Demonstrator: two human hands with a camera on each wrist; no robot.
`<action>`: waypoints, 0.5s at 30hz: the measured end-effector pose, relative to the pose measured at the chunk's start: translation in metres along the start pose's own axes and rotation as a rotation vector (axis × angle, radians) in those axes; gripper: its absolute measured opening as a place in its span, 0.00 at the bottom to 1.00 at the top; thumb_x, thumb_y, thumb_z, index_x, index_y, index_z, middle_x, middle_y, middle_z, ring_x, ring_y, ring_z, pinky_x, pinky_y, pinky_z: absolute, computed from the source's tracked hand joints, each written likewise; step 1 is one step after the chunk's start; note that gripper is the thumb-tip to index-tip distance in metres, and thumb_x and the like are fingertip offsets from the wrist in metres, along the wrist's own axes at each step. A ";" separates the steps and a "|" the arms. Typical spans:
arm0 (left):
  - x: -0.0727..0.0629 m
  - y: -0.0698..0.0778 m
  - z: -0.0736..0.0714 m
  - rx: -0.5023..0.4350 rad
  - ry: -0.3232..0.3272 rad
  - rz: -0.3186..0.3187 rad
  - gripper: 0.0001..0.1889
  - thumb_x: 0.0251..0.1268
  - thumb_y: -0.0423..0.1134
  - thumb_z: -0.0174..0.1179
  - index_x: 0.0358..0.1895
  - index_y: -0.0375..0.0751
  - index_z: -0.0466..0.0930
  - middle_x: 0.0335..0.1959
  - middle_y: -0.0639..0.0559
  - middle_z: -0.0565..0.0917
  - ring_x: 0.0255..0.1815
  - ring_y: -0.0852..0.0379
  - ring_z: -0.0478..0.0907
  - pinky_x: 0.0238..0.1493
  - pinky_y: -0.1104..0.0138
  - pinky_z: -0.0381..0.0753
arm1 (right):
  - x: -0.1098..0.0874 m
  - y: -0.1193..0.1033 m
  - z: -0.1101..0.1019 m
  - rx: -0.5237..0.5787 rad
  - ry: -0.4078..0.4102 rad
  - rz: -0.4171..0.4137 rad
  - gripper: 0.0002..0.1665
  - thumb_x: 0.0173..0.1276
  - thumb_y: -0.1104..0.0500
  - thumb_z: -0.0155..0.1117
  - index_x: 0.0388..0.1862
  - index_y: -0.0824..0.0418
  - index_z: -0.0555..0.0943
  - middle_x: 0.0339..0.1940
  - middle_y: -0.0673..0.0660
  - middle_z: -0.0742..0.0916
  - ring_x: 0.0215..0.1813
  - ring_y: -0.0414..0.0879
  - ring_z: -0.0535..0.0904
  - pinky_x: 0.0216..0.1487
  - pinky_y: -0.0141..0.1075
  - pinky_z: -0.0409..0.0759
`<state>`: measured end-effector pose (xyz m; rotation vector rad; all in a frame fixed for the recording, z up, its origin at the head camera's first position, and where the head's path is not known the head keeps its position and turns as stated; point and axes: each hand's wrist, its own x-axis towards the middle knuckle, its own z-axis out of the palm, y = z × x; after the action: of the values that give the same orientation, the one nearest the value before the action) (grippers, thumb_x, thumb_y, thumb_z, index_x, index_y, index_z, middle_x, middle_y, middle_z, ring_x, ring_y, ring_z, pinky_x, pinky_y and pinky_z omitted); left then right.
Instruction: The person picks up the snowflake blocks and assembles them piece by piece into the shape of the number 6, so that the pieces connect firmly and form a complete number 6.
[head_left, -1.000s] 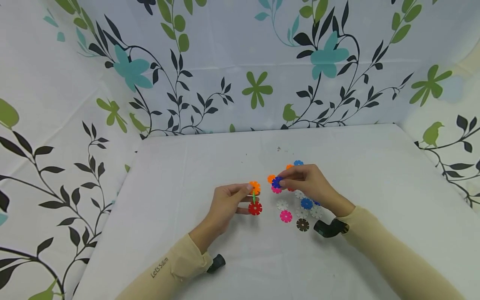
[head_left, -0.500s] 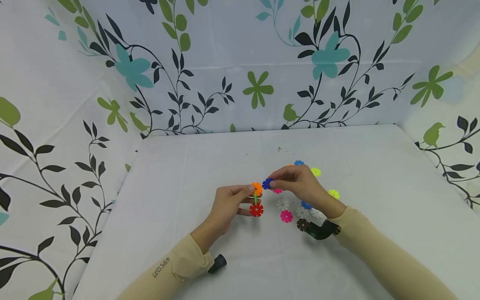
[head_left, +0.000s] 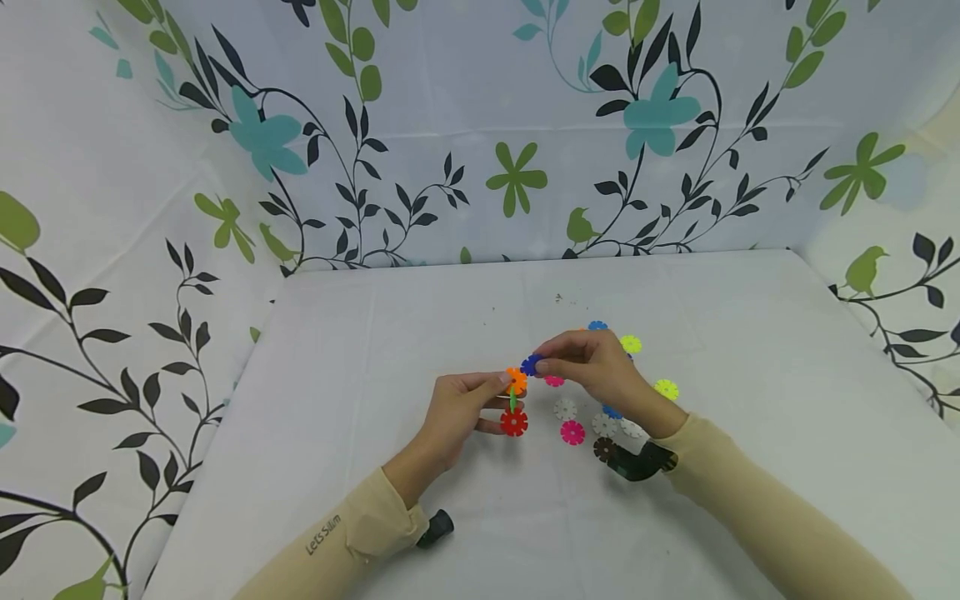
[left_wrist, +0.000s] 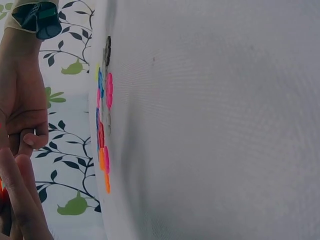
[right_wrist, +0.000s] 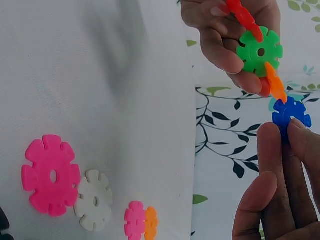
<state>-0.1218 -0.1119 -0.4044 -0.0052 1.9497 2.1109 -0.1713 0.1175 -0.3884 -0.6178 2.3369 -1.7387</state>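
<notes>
Left hand (head_left: 453, 412) pinches orange disc (head_left: 519, 379), chained to green disc (right_wrist: 253, 64) and red disc (head_left: 513, 422), above the counter (head_left: 352, 375). Right hand (head_left: 592, 367) pinches blue disc (right_wrist: 286, 113) at orange disc's edge; slotted or just touching, can't tell. All four look like light, stiff plastic, probably smooth, hard to break; slots may grip tightly. Best held near the rim, thumb and finger on flat faces, joining slot free.

The right hand (head_left: 588, 368) is further left than a second ago, and its dark blue disc (head_left: 531, 364), then apart, now meets the orange disc (head_left: 517, 381). Two yellow discs (head_left: 632, 343) (earlier hidden behind the right arm) show, while the black wrist camera (head_left: 636, 463) now partly covers the brown disc (head_left: 603, 450).
</notes>
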 end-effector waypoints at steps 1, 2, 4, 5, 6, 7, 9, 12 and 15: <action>0.000 0.000 0.000 -0.002 -0.001 -0.001 0.17 0.71 0.45 0.65 0.50 0.33 0.87 0.42 0.38 0.88 0.42 0.49 0.88 0.35 0.59 0.87 | 0.000 0.000 0.001 -0.001 0.000 0.000 0.11 0.68 0.60 0.72 0.48 0.61 0.88 0.43 0.54 0.90 0.45 0.49 0.88 0.51 0.50 0.84; 0.000 0.000 0.000 -0.001 0.000 -0.003 0.17 0.71 0.45 0.65 0.50 0.33 0.87 0.42 0.38 0.89 0.42 0.49 0.88 0.35 0.59 0.87 | 0.000 0.000 0.002 0.000 0.000 -0.001 0.11 0.68 0.60 0.72 0.48 0.61 0.88 0.43 0.54 0.90 0.45 0.49 0.88 0.50 0.48 0.85; 0.000 0.000 0.000 0.000 0.001 -0.007 0.17 0.71 0.45 0.65 0.50 0.33 0.87 0.41 0.39 0.89 0.42 0.48 0.88 0.35 0.59 0.87 | 0.001 0.001 0.003 0.001 0.005 -0.008 0.10 0.68 0.61 0.72 0.48 0.61 0.88 0.43 0.54 0.90 0.45 0.48 0.88 0.49 0.44 0.85; 0.000 0.000 0.000 0.000 0.001 -0.007 0.17 0.71 0.45 0.65 0.50 0.33 0.87 0.41 0.39 0.89 0.42 0.48 0.88 0.35 0.59 0.87 | 0.001 0.001 0.004 0.001 0.009 -0.015 0.10 0.68 0.62 0.72 0.47 0.61 0.88 0.43 0.54 0.90 0.45 0.48 0.88 0.49 0.43 0.85; 0.000 0.000 0.000 0.002 0.002 -0.007 0.17 0.71 0.45 0.64 0.50 0.33 0.87 0.40 0.40 0.89 0.42 0.48 0.88 0.36 0.59 0.87 | 0.001 0.002 0.005 0.002 0.015 -0.024 0.10 0.68 0.63 0.72 0.47 0.61 0.88 0.42 0.54 0.90 0.44 0.48 0.88 0.48 0.42 0.86; 0.000 0.001 0.000 0.005 0.003 -0.008 0.17 0.72 0.45 0.64 0.50 0.33 0.87 0.40 0.41 0.89 0.42 0.48 0.88 0.36 0.59 0.87 | 0.001 0.002 0.007 -0.001 0.021 -0.039 0.10 0.68 0.64 0.71 0.47 0.62 0.88 0.42 0.54 0.90 0.44 0.48 0.88 0.48 0.42 0.86; 0.000 0.001 0.000 0.010 0.006 -0.008 0.17 0.72 0.45 0.64 0.51 0.33 0.87 0.39 0.42 0.89 0.42 0.48 0.88 0.37 0.59 0.87 | 0.002 0.003 0.009 -0.015 0.039 -0.069 0.09 0.67 0.64 0.72 0.46 0.61 0.88 0.41 0.53 0.91 0.43 0.47 0.89 0.47 0.40 0.86; 0.000 0.001 0.001 0.016 0.011 -0.011 0.17 0.71 0.45 0.64 0.50 0.33 0.87 0.38 0.43 0.89 0.42 0.49 0.88 0.37 0.60 0.87 | 0.001 0.005 0.012 -0.042 0.069 -0.113 0.09 0.67 0.63 0.72 0.45 0.61 0.89 0.40 0.52 0.91 0.42 0.46 0.88 0.45 0.39 0.86; 0.000 0.000 0.001 0.013 0.014 -0.014 0.17 0.71 0.45 0.65 0.51 0.34 0.87 0.39 0.43 0.90 0.42 0.50 0.87 0.37 0.61 0.87 | 0.001 0.007 0.016 -0.062 0.098 -0.148 0.08 0.66 0.63 0.73 0.44 0.61 0.89 0.38 0.50 0.91 0.41 0.46 0.88 0.42 0.39 0.86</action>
<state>-0.1213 -0.1107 -0.4041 -0.0309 1.9649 2.0949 -0.1683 0.1049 -0.3996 -0.7500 2.4775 -1.8012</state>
